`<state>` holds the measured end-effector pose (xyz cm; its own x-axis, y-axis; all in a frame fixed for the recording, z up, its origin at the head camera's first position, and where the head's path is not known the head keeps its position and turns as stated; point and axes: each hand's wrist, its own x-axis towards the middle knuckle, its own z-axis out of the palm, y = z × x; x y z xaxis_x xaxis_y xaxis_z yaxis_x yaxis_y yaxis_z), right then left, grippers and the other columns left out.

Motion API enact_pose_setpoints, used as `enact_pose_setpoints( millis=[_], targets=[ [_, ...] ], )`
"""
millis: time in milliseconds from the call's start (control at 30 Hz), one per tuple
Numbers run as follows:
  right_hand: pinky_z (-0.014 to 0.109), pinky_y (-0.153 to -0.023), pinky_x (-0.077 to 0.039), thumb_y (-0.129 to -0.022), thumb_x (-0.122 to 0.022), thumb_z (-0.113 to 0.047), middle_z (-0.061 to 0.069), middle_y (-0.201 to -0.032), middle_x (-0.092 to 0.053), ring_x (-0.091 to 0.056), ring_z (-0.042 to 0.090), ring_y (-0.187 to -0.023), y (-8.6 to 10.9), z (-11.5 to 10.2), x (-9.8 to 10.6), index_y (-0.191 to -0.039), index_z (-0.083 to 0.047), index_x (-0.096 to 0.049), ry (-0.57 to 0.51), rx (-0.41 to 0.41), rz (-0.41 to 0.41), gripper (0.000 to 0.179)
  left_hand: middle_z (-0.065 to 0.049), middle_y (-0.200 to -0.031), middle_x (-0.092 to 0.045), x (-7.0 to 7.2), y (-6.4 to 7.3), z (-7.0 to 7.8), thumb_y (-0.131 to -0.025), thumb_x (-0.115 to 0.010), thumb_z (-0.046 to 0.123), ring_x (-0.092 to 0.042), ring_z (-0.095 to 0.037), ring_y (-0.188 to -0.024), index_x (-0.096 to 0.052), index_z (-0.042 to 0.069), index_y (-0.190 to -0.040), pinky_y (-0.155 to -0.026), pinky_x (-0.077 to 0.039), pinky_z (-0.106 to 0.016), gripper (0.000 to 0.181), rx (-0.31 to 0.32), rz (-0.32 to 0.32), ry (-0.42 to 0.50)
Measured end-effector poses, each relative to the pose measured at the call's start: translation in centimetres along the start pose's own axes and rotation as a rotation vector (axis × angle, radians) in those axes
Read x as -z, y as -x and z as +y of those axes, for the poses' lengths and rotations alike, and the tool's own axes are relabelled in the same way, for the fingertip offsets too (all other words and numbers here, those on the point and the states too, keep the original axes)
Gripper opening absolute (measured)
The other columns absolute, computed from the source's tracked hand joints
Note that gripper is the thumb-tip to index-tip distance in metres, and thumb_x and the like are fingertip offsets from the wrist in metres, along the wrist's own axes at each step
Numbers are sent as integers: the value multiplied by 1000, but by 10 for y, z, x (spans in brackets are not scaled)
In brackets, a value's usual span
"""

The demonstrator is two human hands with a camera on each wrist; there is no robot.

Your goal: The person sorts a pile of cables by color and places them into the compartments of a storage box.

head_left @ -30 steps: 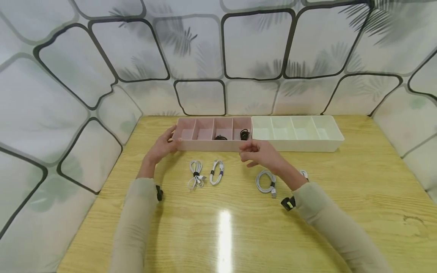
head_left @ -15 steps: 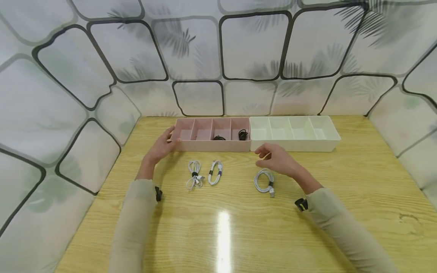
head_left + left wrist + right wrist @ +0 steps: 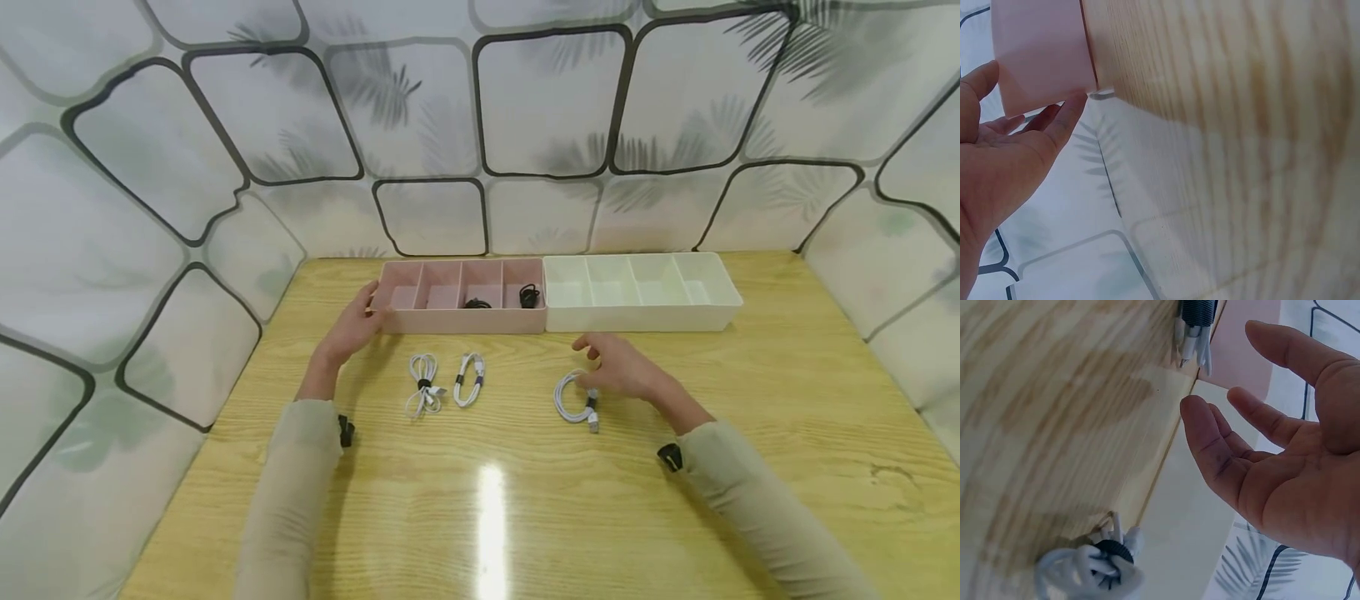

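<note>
On the wooden table (image 3: 420, 508), the left hand (image 3: 349, 328) grips the end of the pink 4-compartment organizer (image 3: 467, 322), with 2 black cables (image 3: 528, 297) in its 3rd and 4th compartments. Before it lie a tied white cable bundle (image 3: 424, 385) and a white cable loop (image 3: 479, 376). Next, a white cable coil (image 3: 560, 402) lies beneath the right hand (image 3: 621, 368) (free, fingers loosely bent), before the white organizer (image 3: 643, 319).

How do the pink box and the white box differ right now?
Contents: the pink box has black cables in its two right-hand compartments; no cables show in the white box.
Contact: the left hand holds the pink box's left end; neither hand holds the white box.
Colour: the pink box is dusty pink, the white box off-white.
Shared: both have four compartments and stand end to end.
</note>
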<state>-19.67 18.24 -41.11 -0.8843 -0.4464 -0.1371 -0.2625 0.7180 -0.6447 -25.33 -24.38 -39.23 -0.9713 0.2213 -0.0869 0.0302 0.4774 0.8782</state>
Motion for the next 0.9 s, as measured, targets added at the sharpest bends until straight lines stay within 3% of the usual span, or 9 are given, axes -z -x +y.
enact_pose_setpoints(
  millis=[200,433,633,900],
  targets=[
    [47,-83,-50,-82,-75,-14,21,-105,-62,-59,32,-95,-2,4,-6,-129,7,-53,45,-39,-37,55,-36,-152,-27,-2,-5,-28,-106,-44,15,-37,-51,-136,-4,0,-159,-105,-37,-56,68,-2,22,-12],
    [46,-80,-50,-83,-73,-14,20,-102,-62,-59,30,-91,-4,2,-7,-128,8,-53,50,-48,-39,54,-34,-153,-27,-2,-7,-36,-106,-47,18,-37,-50,-136,-6,2,-159,-104,-38,-55,69,-12,51,19],
    [43,-77,-50,-85,-73,-14,21,-103,-63,-59,30,-90,-4,2,-9,-122,8,-57,54,-71,-49,46,-33,-156,-24,0,-9,-30,-106,-47,18,-34,-48,-139,-6,4,-160,-104,-38,-57,70,7,31,31],
    [37,-70,-49,-83,-68,-8,16,-94,-63,-57,25,-81,-5,3,-11,-109,5,-62,68,-75,-36,30,-37,-154,-22,0,4,1,-105,-46,10,-33,-50,-139,-5,-4,-157,-104,-37,-60,68,23,-3,61]
  ],
)
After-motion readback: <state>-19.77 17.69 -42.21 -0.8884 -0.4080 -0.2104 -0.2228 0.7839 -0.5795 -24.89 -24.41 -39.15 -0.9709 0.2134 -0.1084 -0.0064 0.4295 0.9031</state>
